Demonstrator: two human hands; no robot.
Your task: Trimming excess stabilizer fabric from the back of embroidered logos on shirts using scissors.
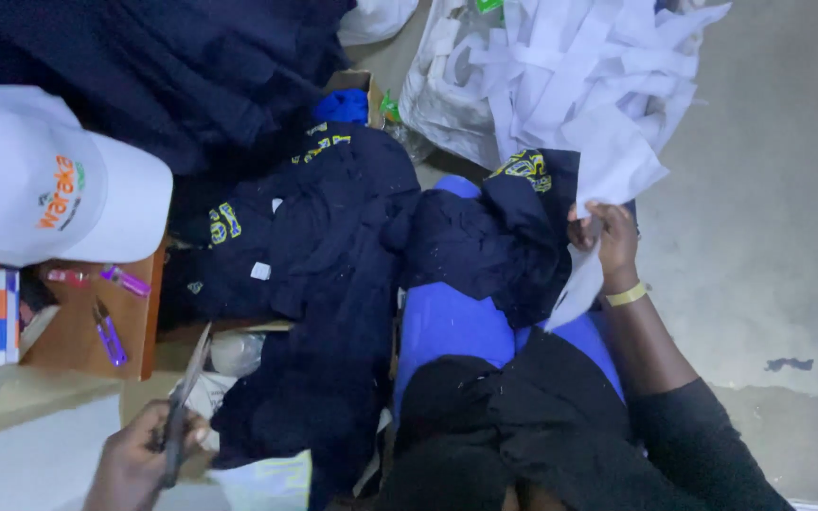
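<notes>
— What is the left hand (139,454) doing at the lower left of the frame?
— It is gripping scissors (185,402).
— And the right hand (606,241)?
— Right of centre, it is pinching a white paper strip (579,284) beside the navy garment (494,237).

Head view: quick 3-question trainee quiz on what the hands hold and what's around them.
1. True or false: the left hand holds scissors.
2. What does the right hand grip? A) white paper strip B) white cap C) purple lighter
3. What colour is the band on the right wrist?

Key:
1. True.
2. A, the white paper strip, beside the navy garment.
3. Yellow, the wristband.
</notes>
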